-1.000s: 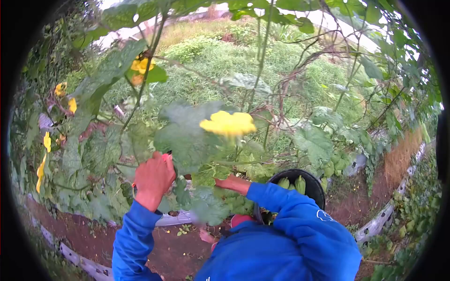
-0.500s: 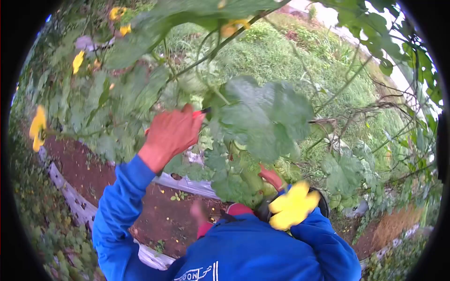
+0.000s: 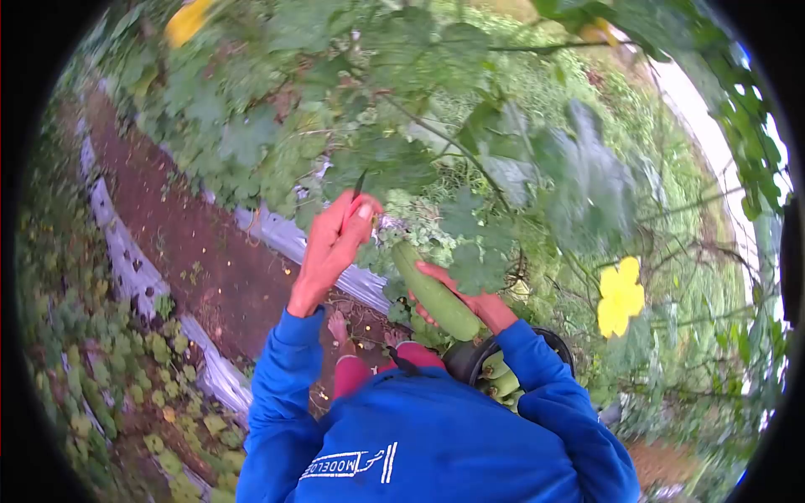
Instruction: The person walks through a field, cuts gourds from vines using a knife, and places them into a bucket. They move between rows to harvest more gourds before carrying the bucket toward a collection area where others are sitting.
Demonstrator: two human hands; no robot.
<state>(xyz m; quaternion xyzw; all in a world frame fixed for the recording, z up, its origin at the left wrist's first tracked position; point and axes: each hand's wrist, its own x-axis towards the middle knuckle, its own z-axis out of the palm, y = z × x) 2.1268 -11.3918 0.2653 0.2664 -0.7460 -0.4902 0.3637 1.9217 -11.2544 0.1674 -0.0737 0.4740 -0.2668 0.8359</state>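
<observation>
The right hand (image 3: 475, 302) is grasping a luffa gourd (image 3: 434, 295), its long axis slanting forward toward the left hand (image 3: 335, 241), which is clutching a red-handled knife (image 3: 351, 211)

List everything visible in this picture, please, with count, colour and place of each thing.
Long gourd: one, green, in the right hand
Blade tool: one, red handle with dark blade, in the left hand
Bucket: one, black, right of lower centre
Smaller-looking gourds: several, exact count hidden, pale green, inside bucket
Flowers: at least two, yellow, right and upper left
Leaves: many, green, mostly upper half
Plastic sheeting: several strips, silvery, along soil
Soil: brown, left
Shirt: one, blue, white print, bottom
Trousers: one pair, pinkish red, lower centre
Feet: two, partly visible, beyond trousers
Hands: two, bare, centre
</observation>
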